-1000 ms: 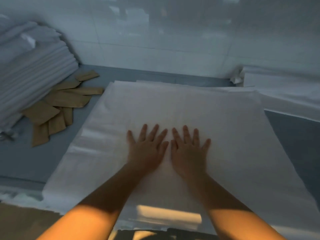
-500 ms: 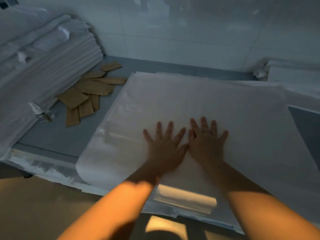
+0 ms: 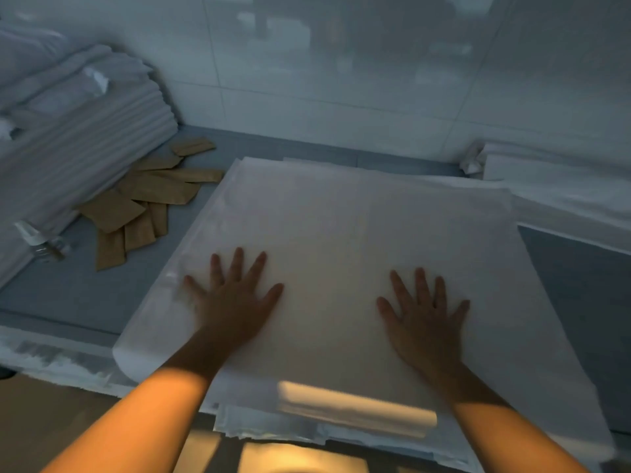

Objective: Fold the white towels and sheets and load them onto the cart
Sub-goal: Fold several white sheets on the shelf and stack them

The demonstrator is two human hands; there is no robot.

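Both palms flat on the sheet

The white sheet (image 3: 341, 240) lies spread on the grey table (image 3: 68, 295). The left hand (image 3: 235, 298) and right hand (image 3: 426, 319) press on it well apart, fingers spread. A stack of folded linen (image 3: 75, 138) sits at far left, brown paper pieces (image 3: 146, 199) beside it

White sheet (image 3: 341, 233); white folded linen stack (image 3: 78, 141); brown paper packets (image 3: 150, 196); grey-blue table (image 3: 78, 295); pale tiled wall (image 3: 341, 80).

Dim bluish scene; warm light on forearms; soft blur, edges bowed.
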